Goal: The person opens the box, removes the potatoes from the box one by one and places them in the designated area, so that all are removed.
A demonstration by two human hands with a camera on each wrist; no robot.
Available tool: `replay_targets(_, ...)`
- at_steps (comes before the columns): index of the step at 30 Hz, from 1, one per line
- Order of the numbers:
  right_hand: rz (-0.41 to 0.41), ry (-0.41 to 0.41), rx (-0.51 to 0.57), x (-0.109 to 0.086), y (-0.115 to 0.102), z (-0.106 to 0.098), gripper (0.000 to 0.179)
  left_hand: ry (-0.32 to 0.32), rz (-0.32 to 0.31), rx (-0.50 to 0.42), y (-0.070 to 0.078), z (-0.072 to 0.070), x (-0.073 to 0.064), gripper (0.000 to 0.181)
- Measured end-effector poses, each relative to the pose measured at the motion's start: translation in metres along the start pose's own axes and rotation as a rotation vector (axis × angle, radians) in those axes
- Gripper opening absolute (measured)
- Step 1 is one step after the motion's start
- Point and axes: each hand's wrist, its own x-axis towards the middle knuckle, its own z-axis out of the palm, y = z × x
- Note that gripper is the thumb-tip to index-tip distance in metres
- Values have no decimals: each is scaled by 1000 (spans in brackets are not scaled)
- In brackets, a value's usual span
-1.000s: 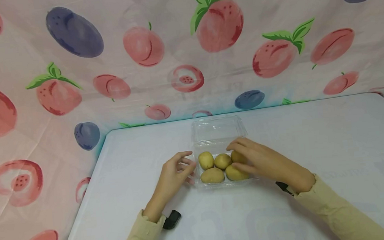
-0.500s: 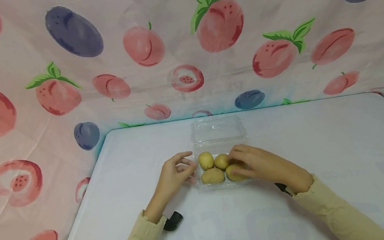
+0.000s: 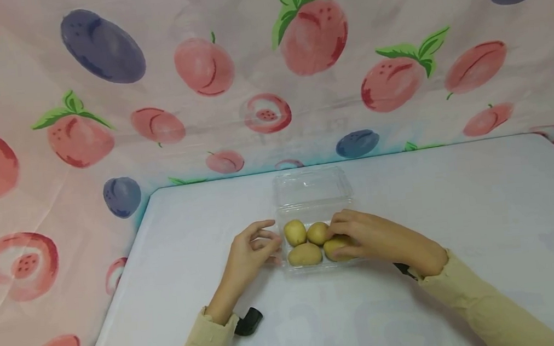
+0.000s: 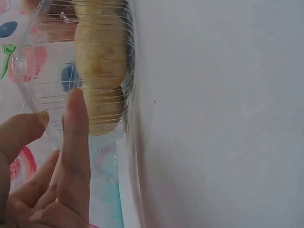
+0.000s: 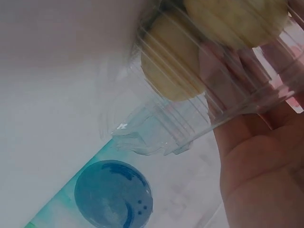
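Observation:
A clear plastic clamshell container (image 3: 285,268) lies with its lid raised on the white table in the head view. Several yellow potatoes (image 3: 305,254) sit in its base. At the right end, my right hand (image 3: 376,238) has its fingers curled over a potato (image 3: 335,246), thumb at the near side. The back-right corner is hidden under that hand. In the right wrist view its fingers show through the ribbed wall beside a potato (image 5: 173,59). My left hand (image 3: 251,252) is at the left end wall, fingers loosely extended, one fingertip right at the rim in the left wrist view.
The lid (image 3: 313,186) leans back toward the table's far edge. Behind the white table (image 3: 458,206) hangs a pink fruit-print cloth (image 3: 232,116). A small black device (image 3: 249,322) is worn on the left wrist.
My right hand has come down and slightly left, its fingers closing over the right-hand potatoes and covering the back-right one. The left hand has stayed by the container's left end.

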Motion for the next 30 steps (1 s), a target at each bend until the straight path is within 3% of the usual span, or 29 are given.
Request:
replay_targets(8, 32, -32, -22, 1, -3, -2, 34, 12, 28, 37, -3, -1, 1, 46)
replay_targets(30, 28, -99, 55, 4, -3, -11, 36, -35, 14, -59, -3, -1, 0, 50)
